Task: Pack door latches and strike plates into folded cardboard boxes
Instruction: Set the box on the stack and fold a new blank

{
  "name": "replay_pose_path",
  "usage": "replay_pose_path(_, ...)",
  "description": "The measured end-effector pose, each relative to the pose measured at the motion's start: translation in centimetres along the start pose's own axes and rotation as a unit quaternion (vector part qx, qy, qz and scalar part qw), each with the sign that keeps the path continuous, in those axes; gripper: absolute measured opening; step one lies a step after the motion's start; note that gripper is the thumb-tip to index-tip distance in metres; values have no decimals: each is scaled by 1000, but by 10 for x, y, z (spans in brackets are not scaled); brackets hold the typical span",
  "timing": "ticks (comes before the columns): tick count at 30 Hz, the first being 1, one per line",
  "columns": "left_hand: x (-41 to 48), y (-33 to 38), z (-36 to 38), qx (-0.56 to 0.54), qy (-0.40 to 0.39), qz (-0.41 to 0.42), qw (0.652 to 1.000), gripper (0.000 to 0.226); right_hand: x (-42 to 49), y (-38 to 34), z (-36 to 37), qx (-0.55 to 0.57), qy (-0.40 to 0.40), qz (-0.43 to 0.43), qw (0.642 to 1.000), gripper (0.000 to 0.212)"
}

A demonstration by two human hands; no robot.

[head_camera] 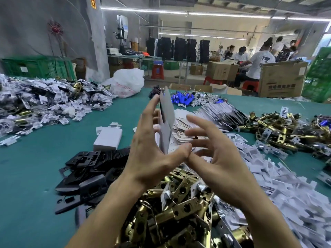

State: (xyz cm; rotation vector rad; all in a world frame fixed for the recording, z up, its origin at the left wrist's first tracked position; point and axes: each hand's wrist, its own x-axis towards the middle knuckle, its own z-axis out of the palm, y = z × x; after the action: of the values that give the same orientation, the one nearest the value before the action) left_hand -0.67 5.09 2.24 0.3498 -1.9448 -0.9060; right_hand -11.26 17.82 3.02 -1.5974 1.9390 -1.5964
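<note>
- Left hand (148, 158): grip pinched a flat cardboard box (167, 120) between thumb and fingers, held upright above the counter (32, 176).
- Right hand (220, 158): grip spread and holding nothing, just beside the box.
- Brass latches (179, 212) lay heaped beneath both hands; black strike plates (89, 169) were stacked to their left.

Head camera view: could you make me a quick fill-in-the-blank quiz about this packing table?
The left hand holds a flat white cardboard sheet; the right hand holds ____.
The stacked flat metal strike plates beside the left wrist are coloured ____.
The folded white cardboard box lies to the ____ of the left hand.
Missing: nothing; black; left.
</note>
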Motion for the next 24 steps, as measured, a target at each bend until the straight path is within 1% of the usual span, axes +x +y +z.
replay_pose_path(2, -1, -5, 2, 67, 26, 51, 996, 103, 0, -4, 0, 47, -20, -23, 998, 66)
replay_pose_path(4, -1, -9, 1, 158, 54, 91, 982, 103, -1, -7, -2, 122, -40, -33, 991, 70)
replay_pose_path(6, -2, -10, 1, 224, 58, 91, 969, 108, -1, -10, -1, 164, -53, -29, 985, 69)
replay_pose_path(8, -3, -10, 1, 273, 56, 80, 957, 110, 0, -10, 2, 172, -32, -19, 984, 59)
replay_pose_path(10, -4, -9, 2, 303, 53, 65, 949, 114, 2, -8, 4, 149, 20, -24, 988, 45)
replay_pose_path(12, -4, -5, 4, 306, 53, 47, 949, 118, 3, -6, 5, 135, 68, -27, 988, 42)
replay_pose_path(14, -5, -1, 6, 287, 53, 35, 956, 118, 3, -4, 5, 153, 107, -28, 982, 53)
replay_pose_path(16, -6, 2, 8, 243, 61, 34, 968, 108, 2, -3, 5, 155, 139, -39, 977, 63)
replay_pose_path(17, -7, 3, 8, 221, 65, 33, 973, 102, 2, -4, 5, 145, 151, -46, 977, 65)
replay_pose_path(19, -8, 6, 10, 194, 68, 26, 978, 93, 1, -4, 6, 123, 167, -59, 976, 54)
replay_pose_path(22, -10, 7, 14, 190, 86, 22, 978, 90, 1, -2, 12, 80, 186, -81, 976, 28)
replay_pose_path(24, -13, 9, 18, 185, 102, 16, 977, 88, 1, -1, 16, 41, 204, -108, 972, 20)
